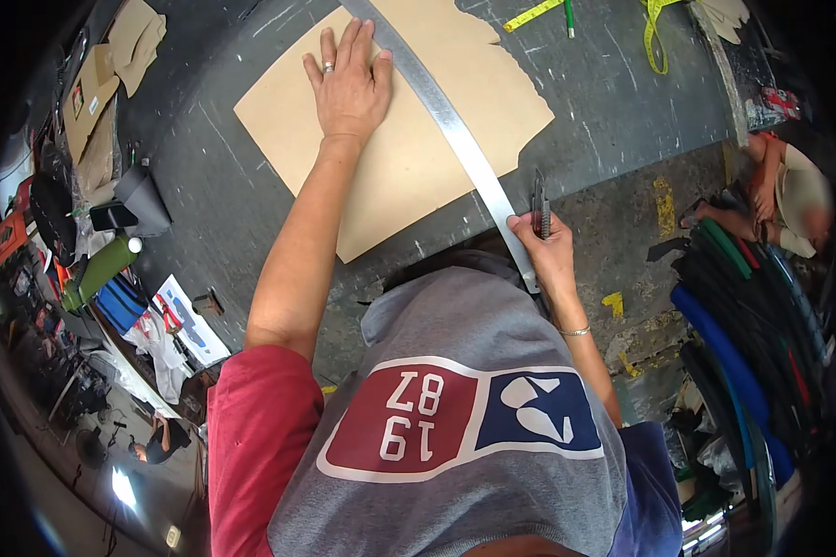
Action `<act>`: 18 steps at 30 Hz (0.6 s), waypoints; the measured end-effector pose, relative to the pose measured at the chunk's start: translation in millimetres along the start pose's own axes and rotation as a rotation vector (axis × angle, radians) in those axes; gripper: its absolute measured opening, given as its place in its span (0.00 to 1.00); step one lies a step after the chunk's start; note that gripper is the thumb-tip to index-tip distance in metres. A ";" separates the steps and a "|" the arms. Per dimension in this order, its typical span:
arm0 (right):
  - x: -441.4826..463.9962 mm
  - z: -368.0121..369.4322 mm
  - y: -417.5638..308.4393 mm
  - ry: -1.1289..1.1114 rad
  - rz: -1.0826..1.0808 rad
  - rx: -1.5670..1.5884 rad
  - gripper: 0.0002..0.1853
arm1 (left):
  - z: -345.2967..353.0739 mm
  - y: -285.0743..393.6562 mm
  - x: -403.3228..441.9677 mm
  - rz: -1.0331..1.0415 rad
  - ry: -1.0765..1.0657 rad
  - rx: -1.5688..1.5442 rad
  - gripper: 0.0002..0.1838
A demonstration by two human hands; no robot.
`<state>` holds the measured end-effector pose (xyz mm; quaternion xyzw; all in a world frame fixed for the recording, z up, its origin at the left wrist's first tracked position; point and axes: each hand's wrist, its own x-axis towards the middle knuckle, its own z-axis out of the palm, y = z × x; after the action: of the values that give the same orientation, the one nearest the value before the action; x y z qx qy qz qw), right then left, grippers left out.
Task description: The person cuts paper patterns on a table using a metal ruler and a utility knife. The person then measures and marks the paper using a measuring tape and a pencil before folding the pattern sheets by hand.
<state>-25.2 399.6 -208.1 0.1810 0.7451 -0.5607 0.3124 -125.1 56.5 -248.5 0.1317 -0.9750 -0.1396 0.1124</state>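
Observation:
My left hand [351, 88] lies flat with its fingers apart on a sheet of tan cardboard [437, 153]. Its fingertips and thumb come up to the edge of a long metal ruler [450, 125], which crosses the sheet and runs past the table edge toward me. Near the ruler's lower end, my right hand [550, 252] is closed around a utility knife [541, 206], blade end pointing away from me. The thumb and finger of that hand also touch the ruler. The sheet's right side has a ragged, notched outline.
On the dark table [613, 102] are a yellow measuring tape [658, 37] and a green pen [568, 19]. Brown paper pieces [135, 46], a grey bin [144, 200] and a green bottle [102, 269] are at left. Another person [790, 190] sits at right, near rolled materials [743, 325].

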 end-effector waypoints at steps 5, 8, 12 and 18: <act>-0.3 -0.3 -0.9 0.001 0.005 -0.010 0.11 | 0.8 0.4 0.4 -0.004 0.001 0.002 0.32; 0.5 0.3 1.1 0.003 0.005 -0.024 0.11 | 0.6 -0.5 0.4 -0.001 0.011 0.016 0.32; -2.3 0.9 1.3 0.023 -0.002 -0.001 0.11 | 4.8 -2.9 0.9 0.019 0.028 0.023 0.32; 0.2 3.2 4.0 0.026 -0.008 0.043 0.13 | -14.0 12.8 2.3 -0.057 -0.125 0.095 0.32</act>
<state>-22.0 397.8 -211.7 0.1920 0.7376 -0.5757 0.2962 -126.5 64.3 -231.1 0.1556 -0.9814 -0.1043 0.0411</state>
